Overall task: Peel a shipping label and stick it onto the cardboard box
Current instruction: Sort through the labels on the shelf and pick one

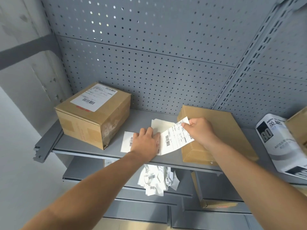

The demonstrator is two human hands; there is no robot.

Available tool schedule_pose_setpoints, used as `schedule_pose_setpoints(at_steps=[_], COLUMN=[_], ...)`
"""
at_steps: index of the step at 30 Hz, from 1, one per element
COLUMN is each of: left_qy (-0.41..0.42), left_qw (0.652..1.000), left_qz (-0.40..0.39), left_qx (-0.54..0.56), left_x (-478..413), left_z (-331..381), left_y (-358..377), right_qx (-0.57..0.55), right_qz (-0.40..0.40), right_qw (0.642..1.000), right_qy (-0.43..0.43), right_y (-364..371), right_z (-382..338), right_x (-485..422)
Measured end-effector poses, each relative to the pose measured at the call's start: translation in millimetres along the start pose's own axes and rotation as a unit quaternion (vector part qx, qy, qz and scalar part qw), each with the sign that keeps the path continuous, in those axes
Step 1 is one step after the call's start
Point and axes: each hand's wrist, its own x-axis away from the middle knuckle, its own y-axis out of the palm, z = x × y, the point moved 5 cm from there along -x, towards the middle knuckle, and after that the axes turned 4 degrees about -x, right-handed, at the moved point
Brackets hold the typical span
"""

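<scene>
A white shipping label [176, 138] with barcodes curls up from a stack of label sheets [127, 141] on the grey shelf [142, 119]. My right hand [201, 130] pinches the label's upper corner, its lower end still at the stack. My left hand [145, 141] lies flat with spread fingers on the stack. A plain flat cardboard box [219, 128] lies just right of the labels, under my right hand. At the left stands a taller cardboard box [94, 117] with a label stuck on its top.
A grey pegboard [149, 55] backs the shelf. A white wrapped package [279, 143] with dark print lies at the right edge. Crumpled label scraps [157, 179] and another box [216, 191] sit on the lower shelf.
</scene>
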Motion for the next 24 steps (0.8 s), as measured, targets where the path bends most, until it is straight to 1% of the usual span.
schedule_pose_setpoints(at_steps=[4,11,20,24], left_qy=[-0.006,-0.005,-0.013,-0.016], left_qw=[1.000,1.000,0.999,0.999], left_qz=[0.016,0.002,0.005,0.007], left_qx=[-0.013,-0.030,-0.036,-0.032], left_x=[4.1,4.2,2.7,3.7], left_z=[2.9,7.5,10.3,11.2], left_y=[1.2,-1.8,-0.9,-1.3], right_qx=[0.019,0.039,0.074,0.071], right_qz=[0.006,0.017,0.021,0.023], right_qw=[1.000,0.999,0.997,0.996], right_qy=[0.006,0.004,-0.028,-0.043], right_y=[-3.3,-3.3,-2.0,-0.6], right_z=[3.4,5.0,5.4,5.0], right_x=[2.3,3.5,6.1,9.4])
